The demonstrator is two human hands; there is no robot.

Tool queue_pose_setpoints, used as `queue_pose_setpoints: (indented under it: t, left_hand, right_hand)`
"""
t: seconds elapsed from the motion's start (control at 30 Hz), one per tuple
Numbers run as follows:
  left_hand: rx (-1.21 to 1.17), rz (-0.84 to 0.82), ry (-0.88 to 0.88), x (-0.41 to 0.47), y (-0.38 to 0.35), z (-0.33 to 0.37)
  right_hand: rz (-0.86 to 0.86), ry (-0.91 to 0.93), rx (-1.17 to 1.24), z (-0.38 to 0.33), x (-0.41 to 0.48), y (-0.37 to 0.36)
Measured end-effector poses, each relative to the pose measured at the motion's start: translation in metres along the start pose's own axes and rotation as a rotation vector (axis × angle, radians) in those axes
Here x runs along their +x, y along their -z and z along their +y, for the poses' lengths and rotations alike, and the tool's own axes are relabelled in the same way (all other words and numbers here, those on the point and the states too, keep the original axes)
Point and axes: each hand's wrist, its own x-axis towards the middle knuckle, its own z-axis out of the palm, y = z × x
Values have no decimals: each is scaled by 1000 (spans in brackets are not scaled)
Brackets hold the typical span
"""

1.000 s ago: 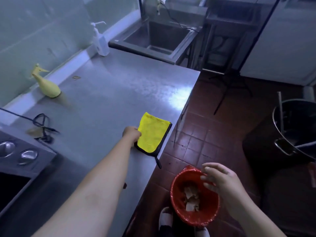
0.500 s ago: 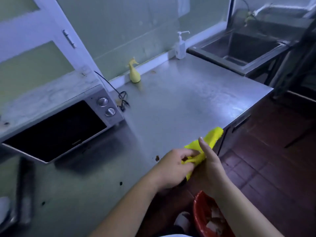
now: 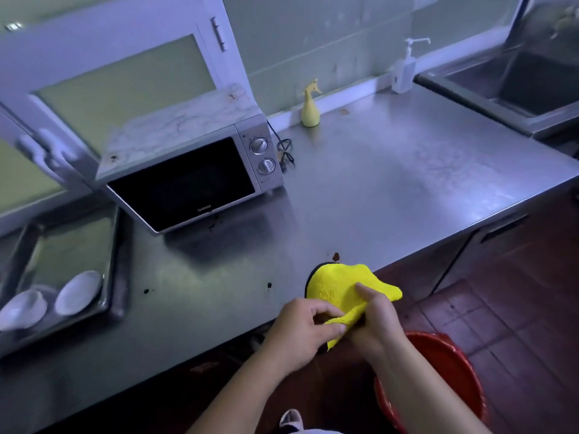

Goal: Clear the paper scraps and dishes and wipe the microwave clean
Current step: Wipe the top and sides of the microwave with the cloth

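While the left hand [image 3: 302,332] pinches its lower fold and the right hand [image 3: 377,321] curls round its middle, the yellow microfibre cloth [image 3: 336,285], black-edged and bunched, is held at the steel counter's [image 3: 391,189] front edge, well apart from the closed microwave [image 3: 188,180].

The yellow cloth [image 3: 338,289], black-edged, is bunched up at the front edge of the table [image 3: 407,170], pinched between the left hand [image 3: 300,333] and the right hand [image 3: 376,321]. The silver microwave [image 3: 194,170] stands at the table's back left with its dark door closed, two knobs on its right side and a stained top. Two white dishes [image 3: 78,292] lie side by side in a metal tray [image 3: 116,255] to its left.
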Motion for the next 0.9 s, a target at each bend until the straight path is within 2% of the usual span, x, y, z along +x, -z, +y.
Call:
queue_pose_setpoints:
  t: [0.13, 0.23, 0.37, 0.47, 0.6, 0.73, 0.9]
  left_hand:
    - [-72, -48, -63, 0, 22, -18]
    - [-241, -124, -103, 2, 49, -38]
    - [-441, -74, -48, 12, 84, -82]
    - [-459, -67, 24, 23, 101, -117]
    - [-402, -6, 118, 40, 115, -159]
    - [-257, 108, 207, 61, 134, -197]
    - [188, 216, 379, 87, 156, -237]
  right_hand:
    - [113, 48, -37, 19, -1, -20]
    - [124, 80, -41, 34, 1, -33]
    - [253, 221, -21, 52, 12, -41]
    - [368, 291, -202, 68, 19, -38]
    - [484, 325, -402, 74, 30, -21]
    - [511, 486, -506, 48, 45, -12]
    - [728, 787, -951, -12, 83, -31]
